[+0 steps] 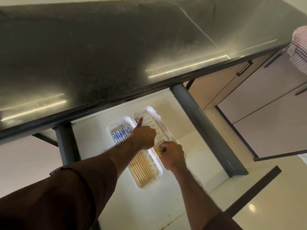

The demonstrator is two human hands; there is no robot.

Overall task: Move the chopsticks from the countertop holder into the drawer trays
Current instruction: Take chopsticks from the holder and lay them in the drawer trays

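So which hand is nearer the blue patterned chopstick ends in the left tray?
Left. The left hand is right beside the blue patterned ends; the right hand is farther off, over the right tray.

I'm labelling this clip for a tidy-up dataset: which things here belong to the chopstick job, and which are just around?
Job: left tray with chopsticks, right tray, drawer, left hand, right hand.
Around: countertop, open cupboard door, checked cloth.

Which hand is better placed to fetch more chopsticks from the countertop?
Probably the left hand: only its forefinger touches the right tray. The right hand grips chopsticks there.
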